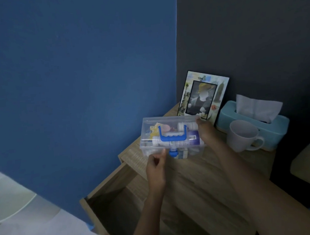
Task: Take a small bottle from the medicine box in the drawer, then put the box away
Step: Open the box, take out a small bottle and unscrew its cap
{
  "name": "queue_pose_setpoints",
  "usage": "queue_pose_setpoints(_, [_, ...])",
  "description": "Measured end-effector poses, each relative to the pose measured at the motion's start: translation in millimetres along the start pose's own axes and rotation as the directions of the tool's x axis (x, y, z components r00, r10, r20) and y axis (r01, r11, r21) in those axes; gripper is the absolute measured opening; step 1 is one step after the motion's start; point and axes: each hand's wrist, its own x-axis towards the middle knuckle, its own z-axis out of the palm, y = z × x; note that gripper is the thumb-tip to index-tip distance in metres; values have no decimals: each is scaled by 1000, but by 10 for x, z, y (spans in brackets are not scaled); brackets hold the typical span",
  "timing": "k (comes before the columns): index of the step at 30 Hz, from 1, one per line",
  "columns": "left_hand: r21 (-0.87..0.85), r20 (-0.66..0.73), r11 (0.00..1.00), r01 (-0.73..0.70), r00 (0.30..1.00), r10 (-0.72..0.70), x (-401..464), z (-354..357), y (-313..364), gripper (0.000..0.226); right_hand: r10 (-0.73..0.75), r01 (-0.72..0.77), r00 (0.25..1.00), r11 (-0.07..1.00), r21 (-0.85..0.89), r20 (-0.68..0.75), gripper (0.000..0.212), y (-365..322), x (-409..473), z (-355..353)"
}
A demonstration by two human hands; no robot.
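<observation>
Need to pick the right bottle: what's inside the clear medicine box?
Through the lid of the medicine box: a white bottle lying flat with a purple-labelled container beside it, another white container behind, small packets at left. The blue handle and right hand cover the rest.

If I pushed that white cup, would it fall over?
Probably not easily: the cup stands upright, mouth up, and looks squat. It seems empty, so likely light; it may slide on the smooth wooden table instead. Its handle gives good grip.
</observation>
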Motion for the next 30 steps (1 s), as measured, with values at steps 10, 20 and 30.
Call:
queue_pose_setpoints(10, [65, -57, 997, -31, 998, 34, 19, 15, -151, 23, -18, 19, 1000, 998, 52, -8, 44, -25, -37, -4])
queue_pose_setpoints(20, [-88, -166, 988, -126, 980, 110, 118, -211, 198, 71, -113, 141, 989, 916, 375, -97, 62, 382, -579, -6])
queue_pose_setpoints(30, [-134, -42, 978, -162, 987, 157, 129, -240, 284, 68, -113, 67, 992, 855, 514, 59, 76, 196, -520, -149])
